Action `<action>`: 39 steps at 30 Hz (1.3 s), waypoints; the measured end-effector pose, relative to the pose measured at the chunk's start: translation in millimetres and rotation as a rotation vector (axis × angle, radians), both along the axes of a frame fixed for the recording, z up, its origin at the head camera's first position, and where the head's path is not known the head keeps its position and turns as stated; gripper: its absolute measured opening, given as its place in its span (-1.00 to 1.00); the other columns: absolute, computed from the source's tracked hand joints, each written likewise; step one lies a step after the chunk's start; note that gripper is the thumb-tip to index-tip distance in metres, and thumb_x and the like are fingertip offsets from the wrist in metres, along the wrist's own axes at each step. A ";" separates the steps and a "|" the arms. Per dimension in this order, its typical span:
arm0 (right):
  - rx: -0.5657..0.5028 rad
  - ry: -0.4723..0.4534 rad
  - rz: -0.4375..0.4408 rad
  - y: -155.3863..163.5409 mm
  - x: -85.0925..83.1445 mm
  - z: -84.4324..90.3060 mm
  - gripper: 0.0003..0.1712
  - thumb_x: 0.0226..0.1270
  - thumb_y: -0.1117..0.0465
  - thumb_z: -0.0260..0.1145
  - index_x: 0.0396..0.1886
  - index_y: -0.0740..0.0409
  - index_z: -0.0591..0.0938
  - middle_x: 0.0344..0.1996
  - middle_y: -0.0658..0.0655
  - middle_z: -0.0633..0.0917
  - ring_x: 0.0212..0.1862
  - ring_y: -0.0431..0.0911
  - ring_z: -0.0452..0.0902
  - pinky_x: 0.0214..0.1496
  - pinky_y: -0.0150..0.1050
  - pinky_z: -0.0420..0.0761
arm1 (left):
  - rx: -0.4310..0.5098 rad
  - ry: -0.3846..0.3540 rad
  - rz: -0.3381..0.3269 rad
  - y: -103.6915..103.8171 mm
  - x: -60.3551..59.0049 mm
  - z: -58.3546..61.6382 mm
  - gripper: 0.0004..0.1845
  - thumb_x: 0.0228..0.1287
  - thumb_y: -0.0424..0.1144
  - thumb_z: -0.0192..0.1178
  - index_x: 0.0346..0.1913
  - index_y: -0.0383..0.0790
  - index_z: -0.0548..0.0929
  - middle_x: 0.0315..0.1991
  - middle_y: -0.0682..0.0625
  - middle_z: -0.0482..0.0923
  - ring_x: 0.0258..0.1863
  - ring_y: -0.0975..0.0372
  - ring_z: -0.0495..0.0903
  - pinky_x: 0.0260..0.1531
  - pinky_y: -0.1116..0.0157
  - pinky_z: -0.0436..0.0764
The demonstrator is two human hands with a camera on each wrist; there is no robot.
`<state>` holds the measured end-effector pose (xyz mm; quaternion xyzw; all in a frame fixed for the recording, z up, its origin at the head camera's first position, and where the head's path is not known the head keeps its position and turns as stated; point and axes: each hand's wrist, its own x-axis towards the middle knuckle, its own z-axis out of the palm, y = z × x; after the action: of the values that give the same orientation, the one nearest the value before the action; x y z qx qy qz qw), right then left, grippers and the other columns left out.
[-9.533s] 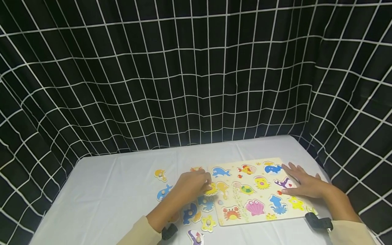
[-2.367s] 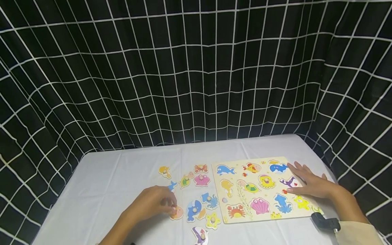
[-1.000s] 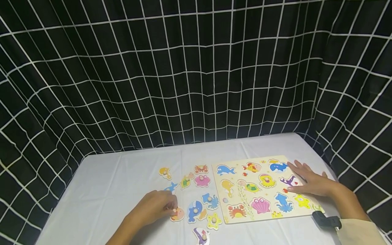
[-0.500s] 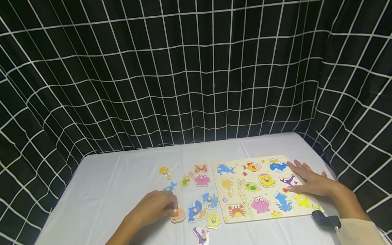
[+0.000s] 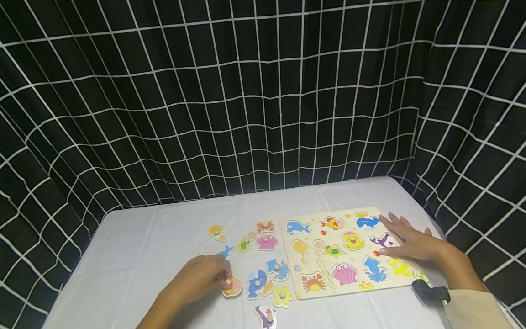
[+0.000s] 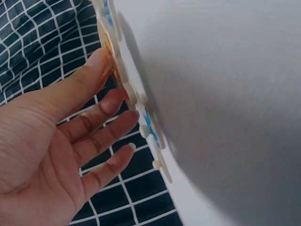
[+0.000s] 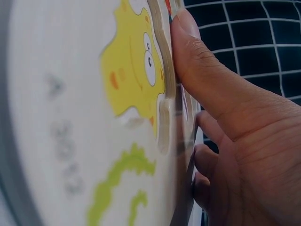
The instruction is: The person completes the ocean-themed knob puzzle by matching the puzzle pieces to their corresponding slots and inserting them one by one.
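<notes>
My left hand [image 5: 197, 278] rests on the white table, fingertips against a round orange puzzle piece [image 5: 235, 288]. In the left wrist view the left hand [image 6: 56, 141] has its fingers nearly straight, and the thumb tip touches the orange piece [image 6: 108, 47] at its edge. My right hand [image 5: 411, 242] lies flat, fingers spread, on the right side of the wooden sea-animal puzzle board [image 5: 341, 289]. The right wrist view shows the right hand [image 7: 235, 117] with its thumb pressed on the board [image 7: 56, 94], beside a printed yellow starfish [image 7: 134, 70].
Loose pieces lie left of the board: blue whale [image 5: 256, 284], yellow star [image 5: 282, 294], blue octopus [image 5: 277, 268], pink shell [image 5: 267, 241], red crab [image 5: 265, 226], several more. A black-and-white grid curtain [image 5: 263, 114] encloses the table. A black wrist strap [image 5: 429, 292] sits near the right sleeve.
Since the oldest frame my left hand has moved from the board's left edge down-left to the orange piece. Over the last second both hands have stayed put; only the view shifts slightly.
</notes>
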<state>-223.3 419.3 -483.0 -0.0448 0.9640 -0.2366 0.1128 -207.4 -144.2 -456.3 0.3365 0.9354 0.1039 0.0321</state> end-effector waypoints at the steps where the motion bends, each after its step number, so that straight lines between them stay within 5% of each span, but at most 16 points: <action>1: 0.004 0.004 0.004 -0.9 -0.6 0.6 0.25 0.14 -0.35 0.40 0.61 0.16 0.06 0.56 0.48 -0.10 0.54 0.45 -0.40 0.21 0.64 -0.44 | 0.009 0.005 -0.001 -1.0 0.3 0.7 -0.85 0.16 -0.06 0.47 -0.35 0.13 0.66 -0.43 0.37 0.44 -0.43 0.45 0.39 -0.22 0.26 0.50; 13: 0.003 0.008 0.013 0.3 -2.5 -0.1 0.22 0.18 -0.33 0.39 0.61 0.17 0.05 0.56 0.49 -0.10 0.53 0.46 -0.39 0.20 0.65 -0.44 | 0.047 0.085 0.006 6.1 -9.4 23.9 -0.81 0.19 0.01 0.45 -0.36 0.14 0.62 -0.43 0.35 0.46 -0.43 0.41 0.41 -0.32 0.30 0.49; 23: -0.018 0.004 0.005 -2.5 0.6 2.6 0.23 0.16 -0.32 0.41 0.61 0.19 0.06 0.55 0.50 -0.11 0.53 0.48 -0.40 0.19 0.64 -0.47 | 0.029 0.168 -0.025 21.3 -20.2 31.0 -0.86 0.29 0.04 0.38 -0.26 0.15 0.64 -0.35 0.30 0.51 -0.44 0.41 0.42 -0.39 0.35 0.48; 39: 0.005 0.007 0.005 -1.2 -1.9 0.8 0.23 0.16 -0.34 0.40 0.61 0.17 0.06 0.55 0.49 -0.10 0.53 0.47 -0.37 0.20 0.64 -0.44 | 0.004 0.174 -0.020 61.9 -37.5 43.8 -0.84 0.29 0.08 0.37 -0.21 0.15 0.68 -0.33 0.30 0.54 -0.42 0.37 0.45 -0.34 0.36 0.50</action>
<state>-225.2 418.0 -482.2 -0.0480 0.9649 -0.2337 0.1100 -245.0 -82.3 -412.5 0.3539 0.9310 0.0756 -0.0489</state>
